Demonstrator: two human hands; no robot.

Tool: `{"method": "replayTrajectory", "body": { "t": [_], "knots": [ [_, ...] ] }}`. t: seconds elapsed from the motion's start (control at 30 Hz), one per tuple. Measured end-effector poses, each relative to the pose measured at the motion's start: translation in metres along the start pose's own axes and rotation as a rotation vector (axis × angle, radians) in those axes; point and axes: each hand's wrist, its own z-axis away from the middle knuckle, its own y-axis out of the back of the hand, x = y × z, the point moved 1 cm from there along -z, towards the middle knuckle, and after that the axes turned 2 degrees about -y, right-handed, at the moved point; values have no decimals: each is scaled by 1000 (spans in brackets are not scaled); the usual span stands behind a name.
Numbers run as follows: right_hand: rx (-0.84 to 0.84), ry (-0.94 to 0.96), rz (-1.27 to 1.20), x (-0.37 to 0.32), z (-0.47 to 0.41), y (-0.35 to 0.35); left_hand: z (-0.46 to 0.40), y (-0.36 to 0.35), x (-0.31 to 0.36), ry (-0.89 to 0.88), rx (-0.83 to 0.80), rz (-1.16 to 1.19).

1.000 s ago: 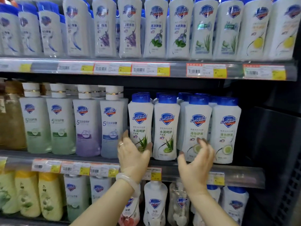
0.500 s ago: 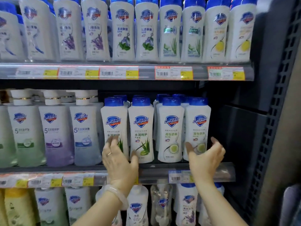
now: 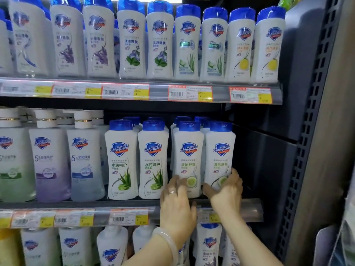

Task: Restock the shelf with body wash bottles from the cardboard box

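**Facing the cucumber body wash bottles at the right end of the middle shelf**

The shelving unit (image 3: 307,131) carries three visible tiers, each filled with Safeguard body wash. The upper shelf (image 3: 157,91) holds a full front row of blue-capped white bottles. The middle shelf (image 3: 76,205) holds white-capped tinted bottles at left, then two aloe bottles (image 3: 137,160), then two cucumber bottles at its right end, with further blue caps ranked behind them. The lower tier shows only bottle tops. The cardboard box is not in view.

The step in hand appears to be straightening the front row, not loading. The left hand (image 3: 177,206) lies with fingers spread against the base of the left cucumber bottle (image 3: 189,160), holding nothing. The right hand (image 3: 227,191) has its fingers curled around the base of the right cucumber bottle (image 3: 221,158), which stands upright at the shelf edge, just beside its neighbour. A ring and a pale bangle (image 3: 169,240) mark the left hand and wrist.

The next move probably calls for squaring both labels forward, flush with the price rail (image 3: 249,210), then returning to the box for more stock.
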Motion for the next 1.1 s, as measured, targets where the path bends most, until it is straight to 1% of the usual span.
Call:
{"method": "replayTrajectory", "body": {
  "t": [0.1, 0.27, 0.4, 0.47, 0.5, 0.53, 0.57, 0.63, 0.67, 0.73, 0.8, 0.83, 0.9, 1.0, 1.1],
  "knots": [
    [-21, -3, 1, 2, -1, 1, -1, -5, -2, 85, 29, 51],
    [-49, -18, -8, 4, -2, 3, -4, -9, -4, 174, 9, 64],
    [-70, -3, 1, 6, -2, 5, 2, -7, -5, 162, 26, 123],
    [-49, -14, -17, 5, 1, 7, 9, 2, -8, 93, 86, 114],
    [-10, 1, -23, 4, 5, 10, 12, 6, -13, 51, 135, 76],
    [42, 65, -26, 2, 10, 12, 15, 10, -21, 28, 202, 39],
    [91, 175, -28, -1, 16, 13, 17, 14, -32, 35, 270, 25],
    [116, 380, -2, -10, 30, 9, 20, 24, -54, 132, 348, 36],
    [93, 430, 20, -15, 37, 4, 20, 29, -63, 192, 362, 29],
    [34, 450, 49, -26, 48, -8, 20, 35, -78, 297, 320, -14],
    [-14, 425, 79, -33, 54, -17, 20, 38, -82, 333, 207, -95],
    [-30, 420, 101, -33, 56, -21, 21, 37, -84, 299, 171, -144],
    [-81, 413, 144, -32, 60, -27, 26, 35, -88, 213, 173, -215],
    [-136, 397, 179, -29, 66, -27, 33, 38, -89, 246, 109, -201],
    [-127, 433, 156, -22, 75, -24, 40, 35, -98, 192, 100, -240]
  ]
}}
